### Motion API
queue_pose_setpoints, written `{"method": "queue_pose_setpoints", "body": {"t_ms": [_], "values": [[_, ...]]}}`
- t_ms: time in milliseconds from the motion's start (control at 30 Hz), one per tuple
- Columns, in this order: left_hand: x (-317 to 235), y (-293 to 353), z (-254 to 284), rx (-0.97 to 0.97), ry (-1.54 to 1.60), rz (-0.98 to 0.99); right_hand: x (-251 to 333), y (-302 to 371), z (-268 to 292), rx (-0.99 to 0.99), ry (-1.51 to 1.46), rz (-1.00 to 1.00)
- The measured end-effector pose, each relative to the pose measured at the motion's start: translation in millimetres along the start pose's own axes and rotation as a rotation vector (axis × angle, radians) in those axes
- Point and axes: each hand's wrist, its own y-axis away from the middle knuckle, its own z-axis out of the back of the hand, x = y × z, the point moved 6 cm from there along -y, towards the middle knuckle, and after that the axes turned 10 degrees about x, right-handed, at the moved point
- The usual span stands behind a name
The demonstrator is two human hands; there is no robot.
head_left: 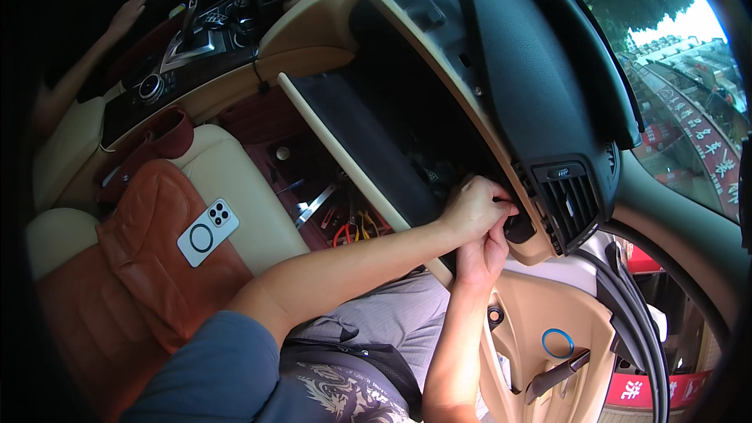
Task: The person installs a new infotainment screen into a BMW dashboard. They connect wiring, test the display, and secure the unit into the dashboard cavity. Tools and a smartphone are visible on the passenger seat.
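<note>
On the seat at left, a white phone with a black ring (207, 233) slants on rust-brown leather (151, 207) and might slide if jolted. Rightward, the black, cream-edged glovebox flap (352, 139) hangs open beneath the left forearm, so a dropped elbow could knock its rim. The left hand (473, 208) and right hand (482, 255) meet, fingers curled nearly closed, at the cream dashboard trim's (536, 251) lower corner; whether they grip anything, I cannot tell. The black slatted air vent (568, 202) crowds them; more room lies toward the beige door panel (540, 303).

Dashboard (540, 55) — black top, beige lower edge | glove-box lid (352, 137) — beige-rimmed, hanging open
</note>
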Motion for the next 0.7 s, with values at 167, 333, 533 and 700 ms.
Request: {"method": "queue_pose_setpoints", "body": {"t_ms": [167,333,533,700], "values": [[-1,-1,2,0.068,0.115,0.053,0,1,5,0.017,-0.074,-0.002],[-3,0,1,0.048,0.129,0.077,-1,1,7,0.025,-0.029,-0.044],[6,-1,-4,0.061,0.206,0.093,6,-3,12,0.035,0.014,-0.123],[9,-2,-6,0.118,0.167,0.018,10,-3,24,-0.079,-0.366,-0.047]]}}
